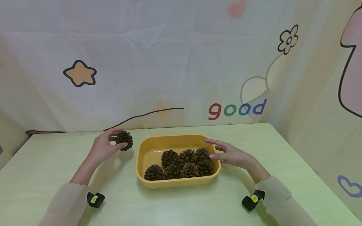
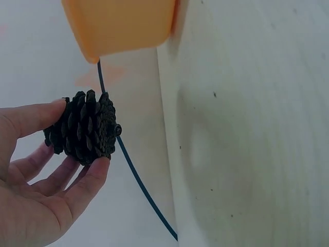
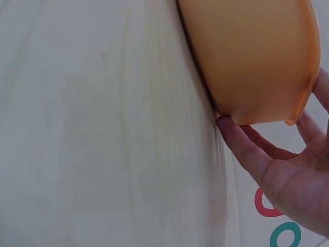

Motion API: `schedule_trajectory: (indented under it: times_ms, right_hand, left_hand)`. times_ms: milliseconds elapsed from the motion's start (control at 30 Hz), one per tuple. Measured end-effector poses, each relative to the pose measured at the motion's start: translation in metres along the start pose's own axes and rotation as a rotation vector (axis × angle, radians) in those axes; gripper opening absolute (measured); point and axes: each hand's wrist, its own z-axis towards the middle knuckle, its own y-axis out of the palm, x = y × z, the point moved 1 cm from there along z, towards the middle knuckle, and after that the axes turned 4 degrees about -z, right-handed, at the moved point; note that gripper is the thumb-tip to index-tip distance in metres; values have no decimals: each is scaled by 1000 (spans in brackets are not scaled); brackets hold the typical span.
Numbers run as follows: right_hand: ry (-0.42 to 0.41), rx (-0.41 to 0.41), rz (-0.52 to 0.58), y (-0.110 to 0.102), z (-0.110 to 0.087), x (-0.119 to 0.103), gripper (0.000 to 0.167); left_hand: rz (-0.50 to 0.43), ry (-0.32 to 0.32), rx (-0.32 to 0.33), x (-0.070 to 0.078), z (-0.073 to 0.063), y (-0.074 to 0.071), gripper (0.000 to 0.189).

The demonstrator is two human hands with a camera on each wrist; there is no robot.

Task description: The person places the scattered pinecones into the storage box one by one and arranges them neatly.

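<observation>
A dark brown pine cone [image 2: 85, 126] is held between the thumb and fingers of my left hand [image 1: 105, 145], raised above the table to the left of a yellow plastic basin [image 1: 176, 182]. My right hand [image 1: 233, 155] grips the basin's right end. Its thumb lies over the rim, and in the right wrist view its fingers [image 3: 247, 146] touch the outside wall low down near the table. Inside the basin lie several more pine cones [image 1: 170, 158], in two rough rows toward the middle, right and near side.
The basin stands on a pale green table [image 1: 175, 207]. A printed cloth backdrop [image 1: 169, 69] hangs behind the table's far edge and continues along the right side. Each wrist wears a small black camera [image 1: 96, 200].
</observation>
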Motion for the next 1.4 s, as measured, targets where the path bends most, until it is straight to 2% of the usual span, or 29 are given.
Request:
schedule_trajectory:
  times_ms: [400,733,1000,1200,1400]
  right_hand:
    - [-2,1,-2,0,-1,0,72]
    - [-4,14,-33,1,-1,1,72]
    - [-4,12,-39,0,-1,1,72]
    - [-4,16,-42,0,-1,0,72]
    - [-3,10,-21,0,0,1,72]
  left_hand:
    - [-1,80,12,25,-17,8,53]
    - [-58,110,26,36,-21,17,51]
    - [-111,122,1,47,-23,28,51]
    - [-140,140,-33,51,-25,38,50]
    - [-95,157,-36,49,-24,49,49]
